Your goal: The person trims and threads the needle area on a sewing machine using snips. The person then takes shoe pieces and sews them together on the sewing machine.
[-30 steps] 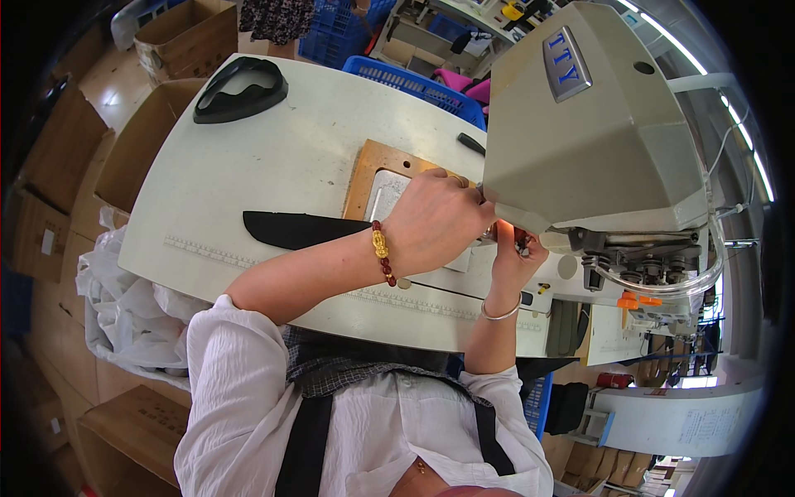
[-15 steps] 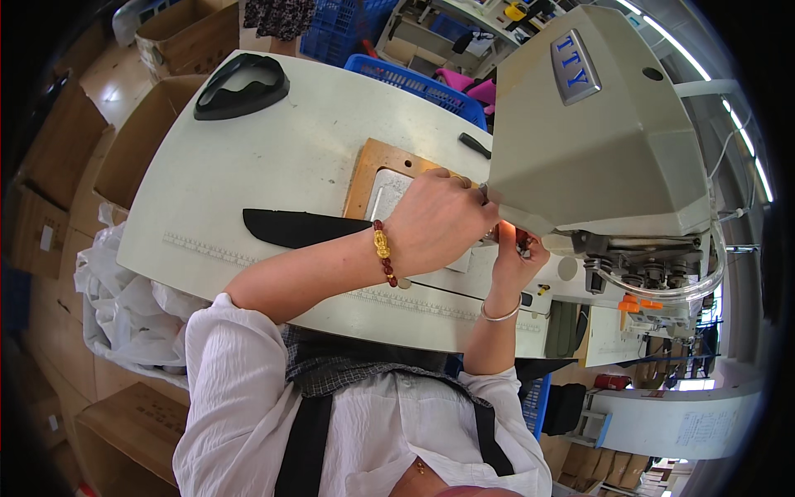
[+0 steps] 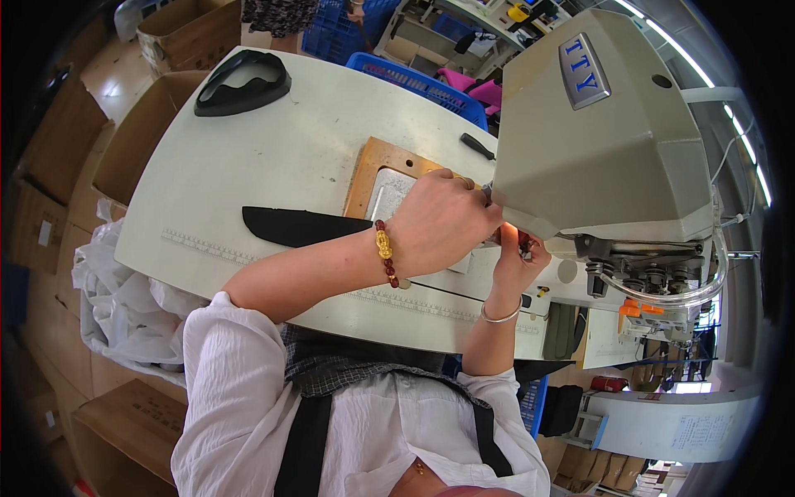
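Observation:
My left hand (image 3: 443, 222) is closed at the needle end of a large beige sewing machine (image 3: 600, 141), its fingertips hidden beside the machine head. Just right of it, my right hand (image 3: 520, 263) has its fingers pinched together under the head, beside a small glowing light. What either hand grips is hidden. Under my left hand lies an orange-brown board (image 3: 361, 184) with a hole and a silvery metal plate (image 3: 391, 189) set in it. A long black flat piece (image 3: 298, 227) reaches out from beneath my left wrist.
A black curved piece with an opening (image 3: 273, 95) lies on the white table (image 3: 207, 174) at the far left. A black-handled tool (image 3: 477, 147) rests near the machine. Blue crates (image 3: 414, 81) stand behind; cartons (image 3: 137, 149) and a plastic-bag-lined bin (image 3: 128, 294) stand left.
My hands stay almost in place. The view has shifted slightly. At the back, another person's hand has come into sight near the blue crates.

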Tool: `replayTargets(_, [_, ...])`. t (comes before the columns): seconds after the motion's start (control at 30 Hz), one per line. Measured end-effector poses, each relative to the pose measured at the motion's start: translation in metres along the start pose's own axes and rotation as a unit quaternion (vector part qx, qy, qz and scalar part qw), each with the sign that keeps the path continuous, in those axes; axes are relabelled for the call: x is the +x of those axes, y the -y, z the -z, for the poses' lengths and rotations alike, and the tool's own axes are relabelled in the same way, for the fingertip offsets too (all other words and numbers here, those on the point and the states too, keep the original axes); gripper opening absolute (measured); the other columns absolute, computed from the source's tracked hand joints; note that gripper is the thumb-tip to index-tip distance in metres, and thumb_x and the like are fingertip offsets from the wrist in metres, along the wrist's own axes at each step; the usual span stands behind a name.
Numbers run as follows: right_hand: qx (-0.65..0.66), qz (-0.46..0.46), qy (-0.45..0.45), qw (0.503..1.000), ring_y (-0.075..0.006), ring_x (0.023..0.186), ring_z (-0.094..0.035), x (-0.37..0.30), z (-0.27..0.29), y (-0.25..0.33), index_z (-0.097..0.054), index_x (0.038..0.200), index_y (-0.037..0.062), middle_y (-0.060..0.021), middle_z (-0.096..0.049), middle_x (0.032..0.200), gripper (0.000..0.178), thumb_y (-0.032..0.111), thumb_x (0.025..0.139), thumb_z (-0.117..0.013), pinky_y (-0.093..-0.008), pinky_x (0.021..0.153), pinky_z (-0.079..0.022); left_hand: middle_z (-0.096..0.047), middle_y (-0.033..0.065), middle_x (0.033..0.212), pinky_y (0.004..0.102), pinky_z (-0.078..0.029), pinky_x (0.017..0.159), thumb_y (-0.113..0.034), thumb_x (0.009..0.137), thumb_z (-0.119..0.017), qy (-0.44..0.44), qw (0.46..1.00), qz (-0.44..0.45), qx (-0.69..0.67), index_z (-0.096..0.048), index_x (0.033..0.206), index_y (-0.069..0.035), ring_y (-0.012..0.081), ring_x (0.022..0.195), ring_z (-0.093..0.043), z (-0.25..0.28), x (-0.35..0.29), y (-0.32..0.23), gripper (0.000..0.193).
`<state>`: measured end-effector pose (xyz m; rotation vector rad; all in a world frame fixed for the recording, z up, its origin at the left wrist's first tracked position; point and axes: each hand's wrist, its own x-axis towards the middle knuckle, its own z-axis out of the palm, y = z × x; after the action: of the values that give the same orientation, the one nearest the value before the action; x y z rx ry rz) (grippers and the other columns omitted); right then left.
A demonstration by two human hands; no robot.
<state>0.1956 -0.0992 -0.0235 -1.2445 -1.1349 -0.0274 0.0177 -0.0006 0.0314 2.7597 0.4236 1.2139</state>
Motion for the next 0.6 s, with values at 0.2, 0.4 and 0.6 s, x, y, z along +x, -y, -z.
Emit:
replayTargets(0.2, [0.004, -0.005, -0.002, 1.0, -0.0046, 0.07, -0.055, 0.001, -0.001, 0.005, -0.071, 0.091, 0.0006, 0.0014, -0.066, 0.081, 0.009, 0.0, 0.084, -0.076, -0.0198, 0.062, -0.043, -0.068, 0.0082, 0.072, 0.0368, -0.052, 0.068, -0.014, 0.078, -0.066, 0.0, 1.0, -0.004, 0.006, -0.067, 0.082, -0.005, 0.0238, 0.071, -0.071, 0.002, 0.0, 0.0, 0.01])
replayTargets(0.4, [-0.008, 0.017, -0.012, 1.0, -0.0017, 0.062, -0.047, 0.004, -0.006, 0.01, -0.072, 0.088, 0.0011, 0.0063, -0.06, 0.07, 0.005, -0.002, 0.084, -0.073, -0.019, 0.058, -0.036, -0.068, 0.0078, 0.071, 0.0363, -0.051, 0.066, -0.014, 0.078, -0.066, 0.006, 1.0, 0.0, 0.002, -0.067, 0.081, -0.005, 0.0234, 0.07, -0.07, 0.002, 0.0, 0.0, 0.009])
replayTargets(0.6, [0.026, -0.01, 0.0, 1.0, -0.0041, 0.068, -0.054, 0.002, -0.004, 0.01, -0.071, 0.09, 0.0005, 0.0016, -0.066, 0.081, 0.01, 0.001, 0.083, -0.079, -0.0183, 0.06, -0.041, -0.067, 0.0076, 0.068, 0.0361, -0.052, 0.066, -0.015, 0.078, -0.067, -0.004, 1.0, 0.002, -0.002, -0.067, 0.079, -0.006, 0.0236, 0.07, -0.07, 0.0, 0.0, 0.001, 0.009])
